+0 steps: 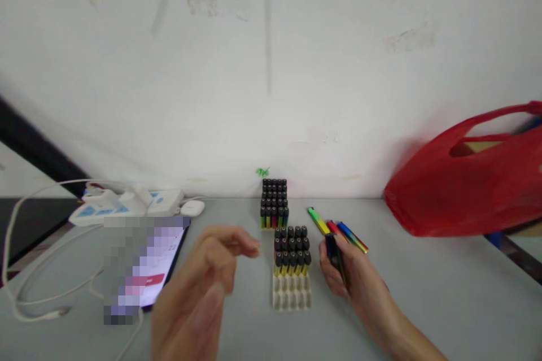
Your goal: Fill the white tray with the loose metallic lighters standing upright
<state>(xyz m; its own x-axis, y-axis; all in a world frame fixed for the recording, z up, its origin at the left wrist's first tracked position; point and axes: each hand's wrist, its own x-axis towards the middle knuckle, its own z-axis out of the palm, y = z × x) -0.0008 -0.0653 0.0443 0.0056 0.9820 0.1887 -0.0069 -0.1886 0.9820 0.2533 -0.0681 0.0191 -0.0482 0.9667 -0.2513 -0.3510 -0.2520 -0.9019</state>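
My left hand (207, 282) is raised over the table, left of the near tray, its fingers curved and apart with nothing between them. My right hand (353, 270) is closed around a black-topped lighter (334, 253), just right of the tray; fingers hide part of it. The near white tray (292, 301) holds rows of upright black-topped, gold-bodied lighters (292, 259), and its front rows of slots show bare. Beyond my right hand lie a green-yellow lighter (317, 220), a red one (334, 229) and a blue one (352, 236).
Behind the near tray stands a full block of black-topped lighters (274, 203) close to the wall. A phone (156, 270), white cables, a power strip (165, 203) and a white earbud case (192, 208) are at left. A red bag (461, 186) sits at right.
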